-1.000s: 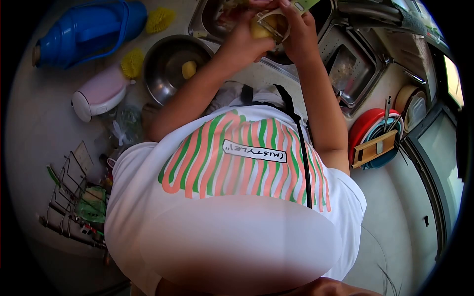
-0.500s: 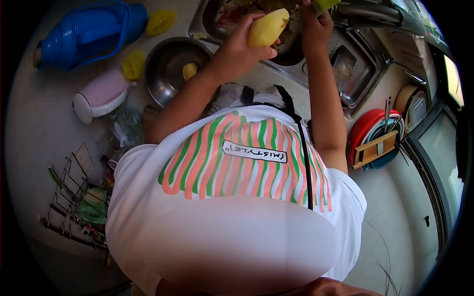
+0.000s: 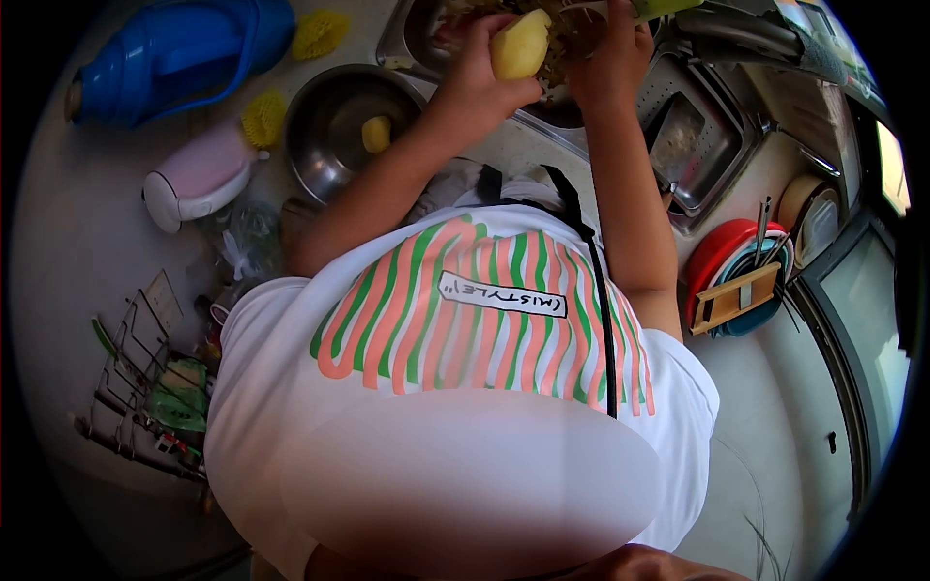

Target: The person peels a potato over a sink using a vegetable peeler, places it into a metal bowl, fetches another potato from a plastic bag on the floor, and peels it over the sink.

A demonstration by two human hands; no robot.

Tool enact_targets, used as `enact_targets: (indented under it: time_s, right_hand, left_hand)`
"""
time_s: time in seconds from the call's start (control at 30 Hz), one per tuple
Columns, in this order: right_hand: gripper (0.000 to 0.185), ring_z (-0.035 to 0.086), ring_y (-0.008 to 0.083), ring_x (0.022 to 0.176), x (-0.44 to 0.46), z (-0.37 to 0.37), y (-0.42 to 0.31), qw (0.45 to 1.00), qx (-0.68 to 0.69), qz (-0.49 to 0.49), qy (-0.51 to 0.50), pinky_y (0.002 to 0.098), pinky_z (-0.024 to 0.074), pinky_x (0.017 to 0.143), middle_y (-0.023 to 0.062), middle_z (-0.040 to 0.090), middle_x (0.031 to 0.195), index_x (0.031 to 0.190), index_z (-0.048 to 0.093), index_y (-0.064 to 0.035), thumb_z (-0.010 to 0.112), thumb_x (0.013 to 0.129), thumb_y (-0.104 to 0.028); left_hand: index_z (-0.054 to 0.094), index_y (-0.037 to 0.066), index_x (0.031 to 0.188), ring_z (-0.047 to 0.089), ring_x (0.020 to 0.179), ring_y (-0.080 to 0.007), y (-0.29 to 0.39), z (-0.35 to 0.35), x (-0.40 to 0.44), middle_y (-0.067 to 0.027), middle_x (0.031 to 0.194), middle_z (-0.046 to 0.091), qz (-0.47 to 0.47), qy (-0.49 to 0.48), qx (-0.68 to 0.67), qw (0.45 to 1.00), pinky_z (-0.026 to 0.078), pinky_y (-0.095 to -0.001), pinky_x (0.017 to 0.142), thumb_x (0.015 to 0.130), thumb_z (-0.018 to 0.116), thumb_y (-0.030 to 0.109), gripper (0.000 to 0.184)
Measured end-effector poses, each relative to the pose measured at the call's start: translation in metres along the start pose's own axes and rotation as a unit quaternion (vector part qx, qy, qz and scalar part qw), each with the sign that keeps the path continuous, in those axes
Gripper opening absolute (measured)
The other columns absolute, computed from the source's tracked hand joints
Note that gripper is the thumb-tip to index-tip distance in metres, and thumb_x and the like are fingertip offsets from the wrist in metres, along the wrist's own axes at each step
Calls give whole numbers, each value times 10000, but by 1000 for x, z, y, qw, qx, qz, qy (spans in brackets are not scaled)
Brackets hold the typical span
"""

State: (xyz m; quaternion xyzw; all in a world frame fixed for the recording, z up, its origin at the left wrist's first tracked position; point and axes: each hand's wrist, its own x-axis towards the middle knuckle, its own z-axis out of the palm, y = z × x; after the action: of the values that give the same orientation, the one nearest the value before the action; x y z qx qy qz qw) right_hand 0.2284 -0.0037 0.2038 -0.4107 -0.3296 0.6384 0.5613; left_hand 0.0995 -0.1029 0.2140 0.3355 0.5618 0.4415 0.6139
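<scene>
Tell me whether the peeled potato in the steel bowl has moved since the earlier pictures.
No; the peeled potato lies in the same spot, right of centre in the steel bowl.

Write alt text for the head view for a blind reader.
The left hand holds a peeled potato over a metal sink scattered with peelings, while the right hand holds a green-handled peeler. Beside the sink, a steel bowl holds one potato piece.

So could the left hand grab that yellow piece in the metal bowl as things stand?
Probably not while full: the left hand holds a peeled potato, though the yellow piece lies uncovered in the metal bowl nearby.
</scene>
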Motion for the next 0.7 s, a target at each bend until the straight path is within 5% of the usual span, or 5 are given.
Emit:
enact_targets:
  time_s: [0.13, 0.23, 0.37, 0.4, 0.7]
  right_hand:
    - [476, 683, 251, 1109, -10, 13, -12, 990, 33, 64, -122, 390, 507, 1009, 184, 730, 1188, 1151, 675, 49, 504, 1095, -392]
    - [415, 719, 230, 954, -15, 12, -5, 965, -65, 159, -198, 356, 561, 880, 160, 753, 1059, 1078, 702, 54, 578, 1072, -342]
    - [357, 728, 247, 888, -6, 8, 7, 973, 85, 205, -57, 373, 595, 817, 169, 754, 1001, 1075, 689, 42, 601, 1062, -304]
    - [351, 729, 264, 888, -3, 9, 9, 971, 88, 219, -25, 389, 604, 812, 184, 752, 997, 1064, 683, 37, 591, 1067, -302]
    - [372, 736, 240, 844, -12, 18, -2, 978, 9, 177, -113, 355, 609, 765, 166, 753, 951, 1097, 682, 61, 612, 1065, -304]
  left_hand:
    - [382, 46, 1503, 526, 660, -86, -4, 1, 0, -14, 873, 589, 24, 7, 27, 999, 409, -258, 529, 839, 708, 33, 740]
    - [449, 10, 1435, 604, 768, -146, 0, -3, 2, -69, 983, 636, 2, -17, 43, 999, 500, -294, 677, 832, 707, 66, 658]
    - [512, 12, 1395, 629, 760, -152, -6, -15, 3, -87, 984, 663, 15, -15, 45, 999, 535, -308, 686, 839, 689, 79, 587]
    - [434, 53, 1519, 502, 652, -65, -3, -17, 2, -6, 880, 614, -20, -21, 10, 1000, 399, -221, 551, 905, 631, 7, 647]
    - [462, 47, 1432, 541, 641, -82, 12, -21, 7, -19, 858, 628, -28, -64, 41, 997, 445, -241, 550, 909, 757, 106, 603]
